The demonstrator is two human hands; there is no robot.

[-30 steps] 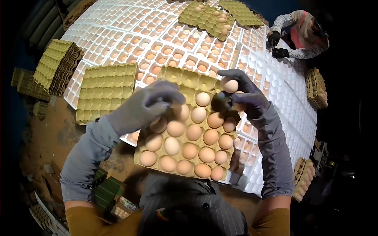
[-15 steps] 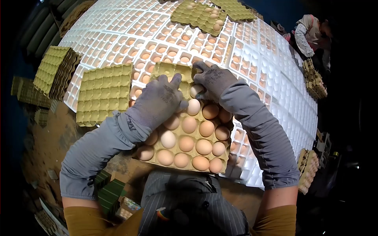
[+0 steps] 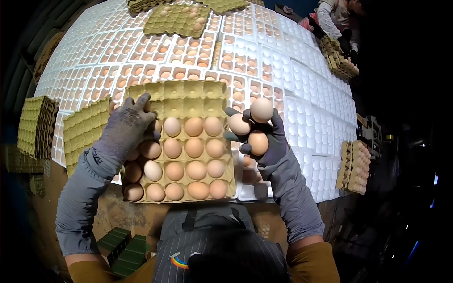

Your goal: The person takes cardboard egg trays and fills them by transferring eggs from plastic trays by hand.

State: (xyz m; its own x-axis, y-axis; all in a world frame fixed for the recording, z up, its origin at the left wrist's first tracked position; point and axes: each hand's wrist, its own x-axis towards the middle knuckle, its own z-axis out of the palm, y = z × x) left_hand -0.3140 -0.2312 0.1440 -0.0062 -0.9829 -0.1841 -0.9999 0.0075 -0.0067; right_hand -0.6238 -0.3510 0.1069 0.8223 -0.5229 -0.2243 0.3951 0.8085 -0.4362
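A pulp egg tray [image 3: 198, 104] is in front of me, with several brown and pale eggs [image 3: 174, 171] filling its nearer rows and bare cups in its far rows. My left hand [image 3: 126, 127], in a grey glove, is curled over the tray's left side. An egg peeks out beside its fingertips; what the fingers grip is hidden. To the right of the tray, my gloved right hand [image 3: 266, 141] is turned up and cradles three eggs [image 3: 258, 142], two pale and one browner.
White plastic trays [image 3: 238, 56] cover the wide table, many holding eggs. Pulp trays [image 3: 87, 129] lie at left, beside a stack [image 3: 37, 127]. Another pulp tray [image 3: 177, 21] holds a few eggs at the back. Filled trays [image 3: 354, 167] stand right; a person [image 3: 332, 21] works far right.
My right hand has moved right, off the tray, and now shows three eggs in its fingers. My left hand has shifted to the tray's left side. The view has turned right.
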